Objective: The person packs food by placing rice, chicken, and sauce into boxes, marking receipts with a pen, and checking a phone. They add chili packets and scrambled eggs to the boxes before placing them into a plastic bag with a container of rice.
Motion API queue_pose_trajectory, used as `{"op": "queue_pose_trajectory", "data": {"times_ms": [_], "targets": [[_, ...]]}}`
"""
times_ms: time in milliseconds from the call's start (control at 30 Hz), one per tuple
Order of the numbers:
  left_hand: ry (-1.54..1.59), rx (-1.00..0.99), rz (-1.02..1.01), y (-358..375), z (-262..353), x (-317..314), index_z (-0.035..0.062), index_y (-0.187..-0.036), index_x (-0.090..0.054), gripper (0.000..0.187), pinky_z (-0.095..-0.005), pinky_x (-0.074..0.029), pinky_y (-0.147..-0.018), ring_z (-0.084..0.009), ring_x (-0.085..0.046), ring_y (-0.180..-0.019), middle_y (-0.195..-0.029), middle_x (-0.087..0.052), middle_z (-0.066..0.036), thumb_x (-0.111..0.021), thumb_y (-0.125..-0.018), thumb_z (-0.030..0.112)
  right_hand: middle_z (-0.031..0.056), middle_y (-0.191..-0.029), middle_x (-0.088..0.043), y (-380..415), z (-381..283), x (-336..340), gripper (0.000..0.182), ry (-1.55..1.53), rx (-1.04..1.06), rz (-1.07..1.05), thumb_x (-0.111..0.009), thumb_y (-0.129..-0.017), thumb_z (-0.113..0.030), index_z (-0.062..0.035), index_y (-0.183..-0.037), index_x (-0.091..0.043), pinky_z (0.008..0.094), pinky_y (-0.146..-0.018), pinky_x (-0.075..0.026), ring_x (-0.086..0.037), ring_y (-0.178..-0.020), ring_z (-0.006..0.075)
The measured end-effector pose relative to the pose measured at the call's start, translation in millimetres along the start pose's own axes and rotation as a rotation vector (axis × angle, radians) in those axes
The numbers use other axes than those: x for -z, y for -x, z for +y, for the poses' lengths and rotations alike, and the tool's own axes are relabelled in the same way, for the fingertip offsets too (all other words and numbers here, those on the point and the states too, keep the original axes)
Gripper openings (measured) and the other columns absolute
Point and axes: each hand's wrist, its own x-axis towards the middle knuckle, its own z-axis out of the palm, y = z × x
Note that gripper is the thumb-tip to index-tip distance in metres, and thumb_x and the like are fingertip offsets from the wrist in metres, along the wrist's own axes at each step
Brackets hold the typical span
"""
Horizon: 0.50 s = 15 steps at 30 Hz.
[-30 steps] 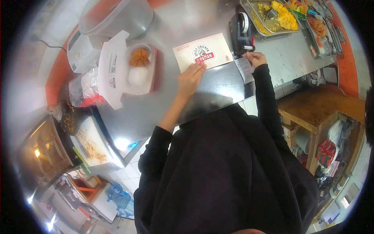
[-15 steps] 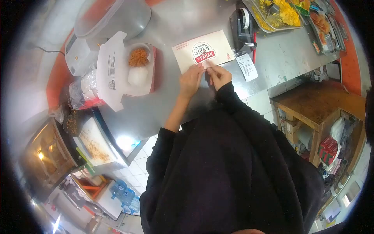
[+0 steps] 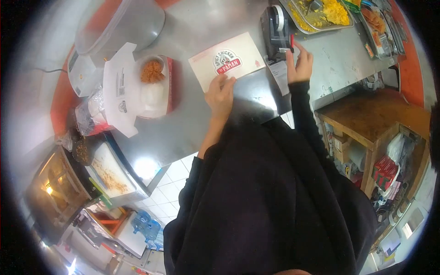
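A flat beige paper bag (image 3: 227, 59) printed with a red "Spicy Chicken" logo lies on the steel counter (image 3: 201, 114). My left hand (image 3: 220, 94) presses on its near edge with the fingers spread. My right hand (image 3: 300, 64) reaches to the black tape dispenser (image 3: 276, 27), fingers at its cutting end; whether tape is pinched between them cannot be seen. A white receipt slip (image 3: 278, 73) lies just below the dispenser. An open red-and-white food box (image 3: 137, 87) with rice and fried chicken sits to the left.
A lidded clear plastic container (image 3: 119, 23) and a white scale (image 3: 82, 68) stand at the far left. Metal trays of yellow food (image 3: 321, 13) line the back right. A wooden table (image 3: 371, 123) stands right of the counter, a crumb-covered tray (image 3: 110, 172) lower left.
My right hand left the bag's near edge and went back up to the tape dispenser. My left hand stays pressed on the bag. The view shifted slightly.
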Motion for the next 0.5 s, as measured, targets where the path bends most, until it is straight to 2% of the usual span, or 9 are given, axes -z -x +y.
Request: {"op": "queue_pose_trajectory", "data": {"times_ms": [33,67,133,167,233,267,333,433,500], "targets": [[-0.021,0.018,-0.015,1.4,1.5,0.2,0.0076,-0.070,-0.062,0.007,-0.0253,-0.045,-0.050,-0.0160,-0.057,-0.063,-0.078,-0.054,-0.004,-0.066,-0.064,0.009,0.0085,-0.069,-0.050,-12.0,4.3,2.6,0.028,0.151,0.116,-0.048,-0.058,-0.075,-0.021,-0.0035,-0.096,-0.055,0.0232,-0.059,-0.041,-0.050,-0.060,0.0185],[-0.017,0.025,-0.020,1.9,2.1,0.8,0.0076,-0.070,-0.062,0.007,-0.0253,-0.045,-0.050,-0.0160,-0.057,-0.063,-0.078,-0.054,-0.004,-0.066,-0.064,0.009,0.0097,-0.073,-0.052,-18.0,3.6,1.3,0.025,0.137,-0.096,-0.283,-0.055,-0.077,-0.017,-0.0016,-0.097,-0.053,0.0227,-0.065,-0.041,-0.051,-0.067,0.0166],[-0.040,-0.015,-0.010,-0.4,0.8,1.1,0.0051,-0.066,-0.060,0.008,-0.0257,-0.045,-0.050,-0.0162,-0.056,-0.062,-0.077,-0.054,-0.004,-0.066,-0.064,0.010,0.0111,-0.079,-0.055,-27.6,24.4,-5.1,0.019,-0.624,-0.288,-0.434,-0.053,-0.078,-0.014,0.0006,-0.091,-0.056,0.0230,-0.070,-0.041,-0.053,-0.076,0.0165],[-0.042,-0.012,-0.012,0.8,1.4,1.8,0.0051,-0.066,-0.060,0.008,-0.0257,-0.045,-0.050,-0.0162,-0.056,-0.062,-0.077,-0.054,-0.004,-0.066,-0.064,0.010,0.0111,-0.079,-0.055,-22.2,33.9,-1.7,0.019,-0.624,-0.291,-0.438,-0.053,-0.078,-0.014,0.0006,-0.091,-0.056,0.0230,-0.070,-0.041,-0.053,-0.076,0.0165],[-0.038,0.004,-0.008,-1.1,2.4,1.4,0.0048,-0.064,-0.058,0.010,-0.0259,-0.044,-0.050,-0.0167,-0.055,-0.061,-0.078,-0.054,-0.003,-0.066,-0.064,0.010,0.0090,-0.083,-0.059,-12.7,42.8,4.7,0.016,-1.347,-0.640,-0.429,-0.056,-0.077,-0.013,0.0017,-0.084,-0.058,0.0231,-0.073,-0.042,-0.055,-0.077,0.0146],[-0.038,0.006,-0.003,-2.0,3.6,0.5,0.0048,-0.064,-0.058,0.010,-0.0259,-0.044,-0.050,-0.0167,-0.055,-0.061,-0.078,-0.054,-0.003,-0.066,-0.064,0.010,0.0090,-0.083,-0.059,-4.5,45.5,3.6,0.016,-1.346,-0.636,-0.434,-0.056,-0.077,-0.013,0.0017,-0.084,-0.058,0.0231,-0.073,-0.042,-0.055,-0.077,0.0146],[-0.028,0.052,-0.007,-1.4,10.1,1.8,0.0048,-0.066,-0.058,0.008,-0.0262,-0.044,-0.053,-0.0173,-0.055,-0.067,-0.081,-0.054,-0.006,-0.065,-0.065,0.008,0.0081,-0.079,-0.060,14.3,43.7,1.6,0.016,-0.865,-0.425,-0.457,-0.058,-0.076,-0.014,0.0011,-0.081,-0.060,0.0232,-0.073,-0.042,-0.055,-0.074,0.0131],[0.132,0.035,0.020,14.7,37.6,-1.6,0.0038,-0.077,-0.057,0.010,-0.0261,-0.044,-0.059,-0.0165,-0.053,-0.077,-0.087,-0.052,-0.008,-0.062,-0.069,0.008,0.0075,-0.074,-0.060,9.1,35.0,0.8,0.017,-0.700,-0.475,-0.433,-0.060,-0.075,-0.016,0.0008,-0.077,-0.061,0.0234,-0.068,-0.042,-0.054,-0.070,0.0120],[0.712,0.499,-0.418,34.4,63.6,-14.9,0.0024,-0.098,-0.048,0.025,-0.0281,-0.045,-0.067,-0.0166,-0.050,-0.087,-0.095,-0.049,-0.011,-0.057,-0.075,0.010,0.0074,-0.072,-0.059,11.3,28.8,4.3,0.018,-0.584,-0.468,-0.420,-0.061,-0.074,-0.019,-0.0007,-0.075,-0.062,0.0241,-0.065,-0.042,-0.054,-0.067,0.0125]]}}
